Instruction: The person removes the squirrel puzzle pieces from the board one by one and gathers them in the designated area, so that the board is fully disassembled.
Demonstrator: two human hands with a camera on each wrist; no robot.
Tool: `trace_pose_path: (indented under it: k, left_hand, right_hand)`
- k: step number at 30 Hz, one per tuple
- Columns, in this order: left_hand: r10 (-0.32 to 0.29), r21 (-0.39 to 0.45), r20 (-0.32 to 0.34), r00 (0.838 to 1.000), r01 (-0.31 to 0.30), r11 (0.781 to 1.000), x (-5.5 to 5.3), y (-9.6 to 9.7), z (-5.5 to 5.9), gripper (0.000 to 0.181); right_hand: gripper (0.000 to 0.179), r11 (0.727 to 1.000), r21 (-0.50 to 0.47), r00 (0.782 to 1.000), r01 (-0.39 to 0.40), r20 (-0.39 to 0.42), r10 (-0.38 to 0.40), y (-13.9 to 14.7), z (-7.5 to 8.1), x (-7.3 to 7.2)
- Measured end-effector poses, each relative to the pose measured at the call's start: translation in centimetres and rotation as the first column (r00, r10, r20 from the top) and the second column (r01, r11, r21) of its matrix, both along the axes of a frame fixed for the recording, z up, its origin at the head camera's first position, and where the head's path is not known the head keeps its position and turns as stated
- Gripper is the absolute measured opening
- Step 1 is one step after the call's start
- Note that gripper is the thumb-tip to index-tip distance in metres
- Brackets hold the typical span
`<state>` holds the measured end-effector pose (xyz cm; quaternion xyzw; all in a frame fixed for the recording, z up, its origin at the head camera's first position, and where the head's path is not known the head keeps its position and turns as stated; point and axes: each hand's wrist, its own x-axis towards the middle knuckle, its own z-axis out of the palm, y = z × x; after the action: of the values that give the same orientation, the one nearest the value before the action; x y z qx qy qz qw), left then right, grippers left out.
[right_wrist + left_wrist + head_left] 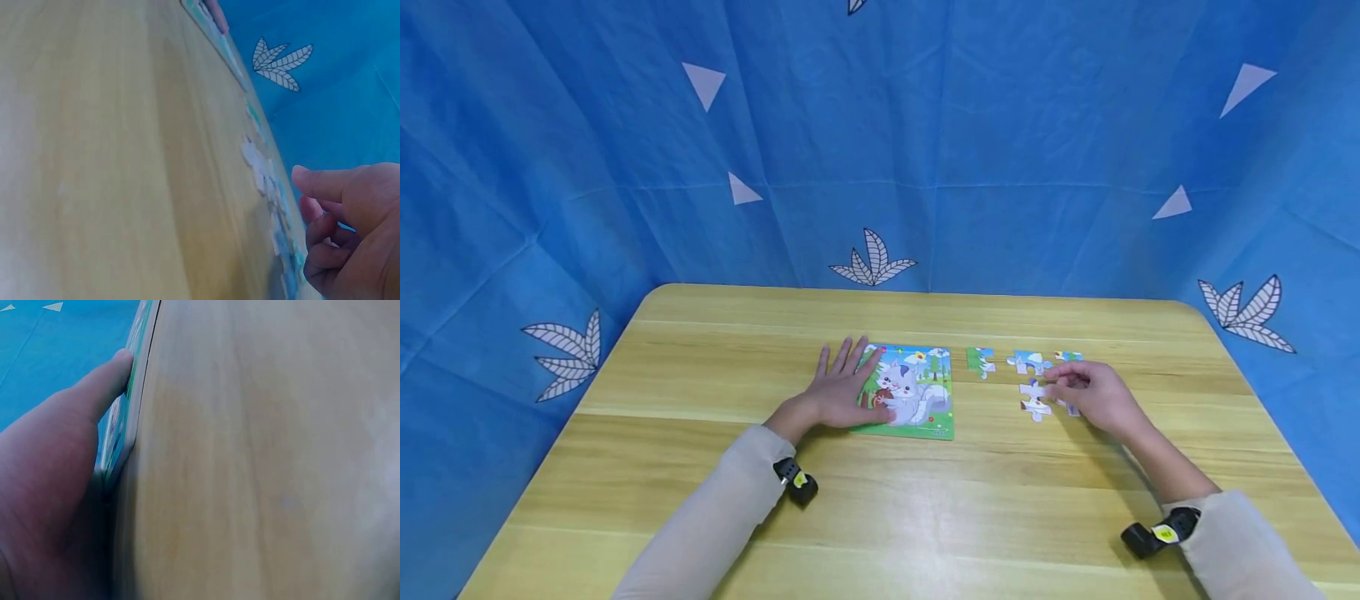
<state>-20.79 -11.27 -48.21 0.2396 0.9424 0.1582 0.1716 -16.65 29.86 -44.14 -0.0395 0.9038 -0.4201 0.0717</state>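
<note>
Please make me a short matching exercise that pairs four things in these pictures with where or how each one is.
Column one:
1. Left hand
2. Right hand
3. Squirrel puzzle
4. Cloth backdrop

Column two:
a. Blue, with pale triangles
b. At the loose pieces
c. Flat on the table, partly covered by a hand
d. Spread out on the squirrel picture

Pairs: 1-d, 2-b, 3-c, 4-a

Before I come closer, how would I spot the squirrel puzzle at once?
Start with the wooden table before the blue curtain. About midway across it, the left hand lies over one side of the squirrel puzzle. That is the big squarish board picturing a grey squirrel; the jigsaw pieces to its right are small and loose.
</note>
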Motion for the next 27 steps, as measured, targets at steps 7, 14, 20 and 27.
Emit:
trace_pose_path:
  k: [7, 14, 20, 27]
  left_hand:
    - [-0.009, 0.045, -0.01, 1.0, 0.009, 0.999, 0.4, -0.1, 0.9, 0.109]
    - [-0.004, 0.111, -0.022, 1.0, 0.006, 0.994, 0.7, -0.3, 2.8, 0.093]
    - [0.002, 0.159, -0.026, 1.0, 0.002, 0.987, 0.2, -1.6, 3.5, 0.09]
    - [-0.013, 0.134, -0.007, 1.0, 0.014, 0.991, 0.3, -3.8, 3.8, 0.095]
  right_hand:
    - [0.024, 0.999, -0.02, 0.998, -0.05, -0.029, 0.049, -2.5, 0.8, -1.0]
    - [0.022, 0.988, -0.085, 0.991, -0.129, -0.045, 0.125, -7.6, 0.7, -2.5]
    - [0.018, 0.97, -0.121, 0.977, -0.209, -0.07, 0.202, -12.9, 0.9, -3.3]
    - [0.011, 0.96, -0.142, 0.969, -0.242, -0.09, 0.231, -17.1, -0.5, -3.5]
